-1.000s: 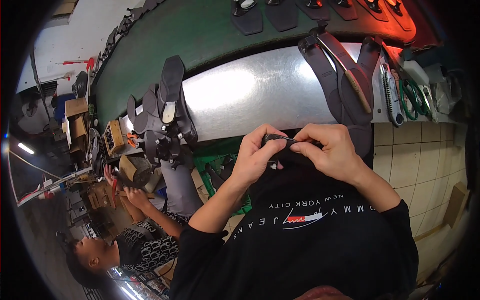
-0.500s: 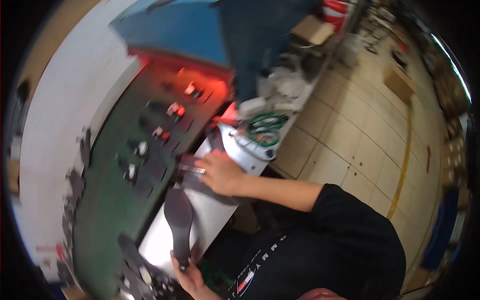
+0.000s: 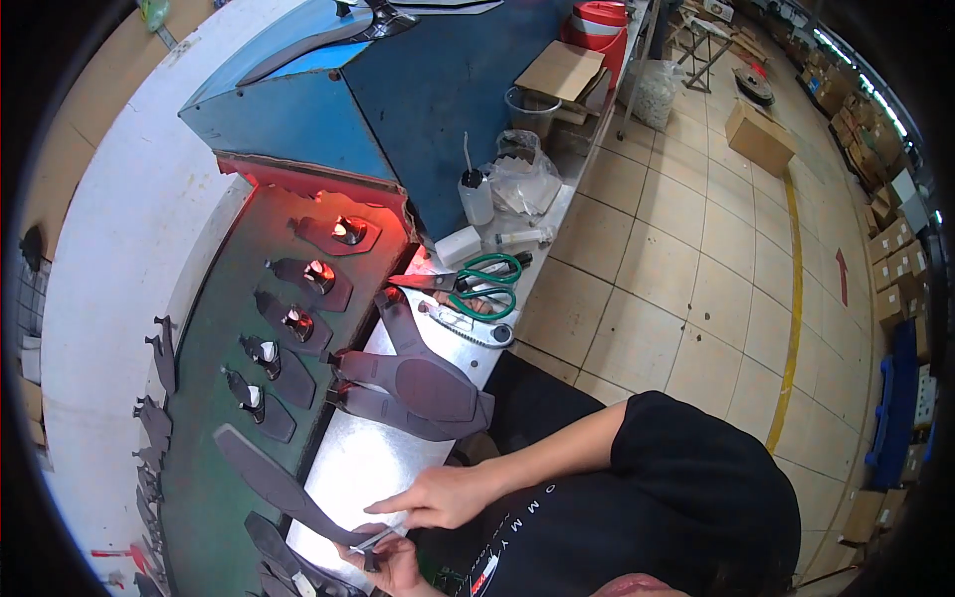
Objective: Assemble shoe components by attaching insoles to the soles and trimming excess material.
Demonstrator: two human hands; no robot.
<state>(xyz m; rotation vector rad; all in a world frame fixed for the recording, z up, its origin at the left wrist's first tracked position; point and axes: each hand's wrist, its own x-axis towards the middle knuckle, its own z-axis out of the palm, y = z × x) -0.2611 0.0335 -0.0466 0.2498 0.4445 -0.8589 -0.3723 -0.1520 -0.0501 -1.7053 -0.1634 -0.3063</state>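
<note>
My left hand (image 3: 395,567), low in the view, is closed round the narrow heel end of a dark grey shoe sole (image 3: 284,486). The sole's broad end points up and left, over the edge of the green belt. My right hand (image 3: 443,497) is just above it, index finger stretched out, closed on a slim shiny metal tool (image 3: 378,538). The tool lies against the sole's heel end; its exact kind is unclear. Farther along the metal table (image 3: 363,453), several more dark soles (image 3: 433,388) lie overlapped.
Soles with heels (image 3: 298,323) stand in a row on the green belt (image 3: 199,488), below a blue hood (image 3: 288,119) glowing red. Green-handled scissors (image 3: 487,284), a utility knife (image 3: 468,326) and a bottle (image 3: 476,197) lie beyond the soles. More soles (image 3: 269,542) are piled near left.
My right hand has come back from the overlapped soles to my left hand, with the metal tool. The held sole has swung leftward over the belt edge.
</note>
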